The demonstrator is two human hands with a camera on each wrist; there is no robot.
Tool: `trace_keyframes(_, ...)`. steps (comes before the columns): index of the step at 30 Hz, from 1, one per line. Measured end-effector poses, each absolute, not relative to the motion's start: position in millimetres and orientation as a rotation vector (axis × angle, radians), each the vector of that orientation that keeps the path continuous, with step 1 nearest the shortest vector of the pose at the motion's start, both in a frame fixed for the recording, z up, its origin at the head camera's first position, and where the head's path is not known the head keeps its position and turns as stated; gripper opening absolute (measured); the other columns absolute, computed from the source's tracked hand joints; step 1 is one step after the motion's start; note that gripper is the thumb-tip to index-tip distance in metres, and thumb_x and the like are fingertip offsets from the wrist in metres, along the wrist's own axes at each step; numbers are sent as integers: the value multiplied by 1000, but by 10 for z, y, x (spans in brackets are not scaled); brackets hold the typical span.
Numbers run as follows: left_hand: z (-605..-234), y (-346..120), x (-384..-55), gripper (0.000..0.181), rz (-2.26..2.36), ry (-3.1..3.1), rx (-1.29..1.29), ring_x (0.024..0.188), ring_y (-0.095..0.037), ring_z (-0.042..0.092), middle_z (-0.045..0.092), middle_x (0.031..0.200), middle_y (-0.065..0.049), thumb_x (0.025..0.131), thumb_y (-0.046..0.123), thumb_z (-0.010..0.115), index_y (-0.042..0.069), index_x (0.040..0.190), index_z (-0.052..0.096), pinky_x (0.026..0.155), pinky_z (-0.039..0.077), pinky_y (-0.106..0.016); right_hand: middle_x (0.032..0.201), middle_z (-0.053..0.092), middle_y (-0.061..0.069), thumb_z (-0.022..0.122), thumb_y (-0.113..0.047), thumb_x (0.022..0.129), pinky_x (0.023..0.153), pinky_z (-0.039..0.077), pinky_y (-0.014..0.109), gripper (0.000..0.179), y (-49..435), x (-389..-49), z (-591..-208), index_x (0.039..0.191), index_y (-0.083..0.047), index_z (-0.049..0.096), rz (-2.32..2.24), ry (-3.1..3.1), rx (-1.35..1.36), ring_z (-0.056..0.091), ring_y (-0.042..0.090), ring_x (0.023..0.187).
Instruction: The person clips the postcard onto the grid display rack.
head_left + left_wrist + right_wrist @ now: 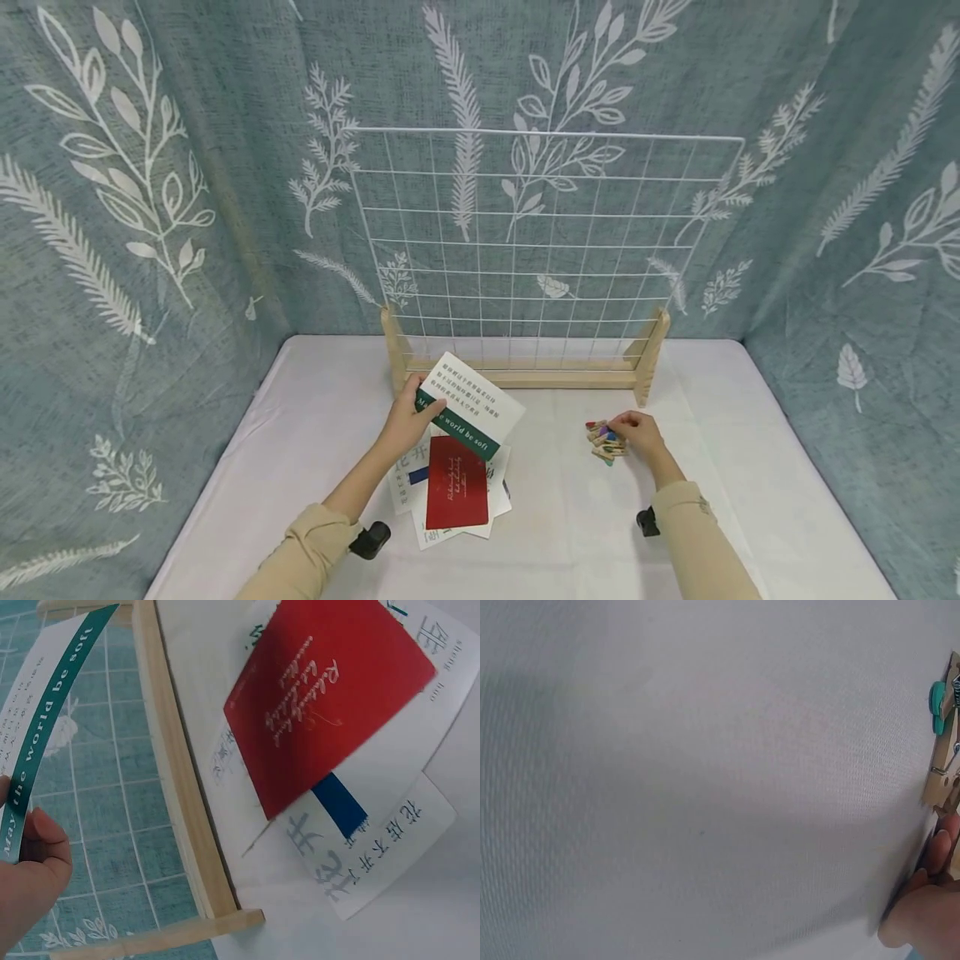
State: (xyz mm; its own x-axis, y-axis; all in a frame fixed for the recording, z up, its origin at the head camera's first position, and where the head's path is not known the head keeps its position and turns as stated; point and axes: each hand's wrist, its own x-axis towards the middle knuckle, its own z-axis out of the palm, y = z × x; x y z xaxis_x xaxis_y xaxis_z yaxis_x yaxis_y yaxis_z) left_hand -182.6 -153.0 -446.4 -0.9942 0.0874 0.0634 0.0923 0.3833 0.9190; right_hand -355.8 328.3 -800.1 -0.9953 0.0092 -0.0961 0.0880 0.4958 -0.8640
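Note:
My left hand (405, 417) pinches a white card with a dark green band (471, 404) by its left end, thumb in front. The card is tilted above a pile of cards; a red card (456, 483) with cursive writing lies on top of that pile. In the left wrist view the held card (46, 712) reads "May the world be soft". My right hand (637, 431) reaches into a small heap of wooden clothespins (606, 442) with coloured decorations, fingertips at its right side. In the right wrist view the fingers (936, 851) are beside a clothespin with a green piece; whether they grip one, I cannot tell.
Behind the hands stands a white wire grid (547, 242) in a wooden base (525, 379). White cards with Chinese characters (408, 479) stick out under the red one. A white cloth (555, 517) covers the table, and patterned blue-green curtains (247, 167) hang around it.

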Motion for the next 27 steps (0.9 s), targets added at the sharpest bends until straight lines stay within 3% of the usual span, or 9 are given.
trace_keyframes(6,-4404,-1492,-1812,36,-1809,-2564,-208,97,-32,63,60,112,-23,92,5,57,-1,125,42,78,51,-21,79,67,0,69,-31,85,61,42,27,18,3078,-3150,-7289,84,-13,70,-1731,2561,-92,54,14,71)
trace_keyframes(13,-4383,-1467,-1783,32,-1826,-2556,-199,96,-29,64,60,110,-22,93,9,57,-1,120,42,79,52,-24,83,68,4,68,-30,86,64,42,29,22,3065,-3184,-7271,86,-9,70,-1697,2551,-33,53,17,75)
trace_keyframes(15,-4382,-1463,-1779,30,-1845,-2550,-191,94,-27,64,60,109,-22,94,9,55,-1,119,42,78,51,-23,87,68,8,65,-27,89,68,42,30,23,2948,-3024,-6934,90,-5,69,-1667,2547,-1,54,19,78)
trace_keyframes(17,-4392,-1463,-1776,28,-1862,-2541,-181,93,-27,64,60,109,-23,95,8,54,-1,118,42,77,52,-23,93,66,15,60,-22,92,75,43,32,26,2736,-2758,-6357,96,4,65,-1562,2536,116,54,22,84)
trace_keyframes(18,-4395,-1464,-1773,27,-1869,-2541,-168,94,-27,64,60,109,-22,95,8,53,0,119,42,78,52,-24,90,66,13,60,-20,92,73,42,28,26,2654,-2627,-6090,96,4,65,-1553,2527,129,53,18,81)
trace_keyframes(20,-4398,-1477,-1765,27,-1878,-2534,-164,95,-29,64,60,109,-22,96,9,52,0,119,42,80,54,-26,92,66,12,60,-19,92,77,44,28,24,2649,-2588,-6006,98,5,64,-1520,2509,160,55,18,85)
trace_keyframes(23,-4399,-1499,-1755,28,-1875,-2519,-159,97,-32,64,60,110,-23,96,11,52,0,120,42,82,55,-30,83,66,0,64,-27,90,66,43,23,21,2827,-2732,-6290,91,-6,68,-1639,2464,-18,55,10,75)
trace_keyframes(25,-4407,-1507,-1751,28,-1879,-2509,-161,97,-32,64,60,110,-23,96,12,52,0,120,42,83,55,-30,81,65,0,66,-30,88,66,44,27,23,2862,-2773,-6344,91,-7,68,-1675,2445,-43,55,12,74)
trace_keyframes(27,-4419,-1506,-1751,28,-1879,-2504,-149,97,-32,64,60,110,-23,96,12,52,0,119,42,82,55,-29,76,61,-1,64,-27,89,61,41,26,26,2707,-2601,-5935,92,-2,66,-1660,2437,-4,51,10,69)
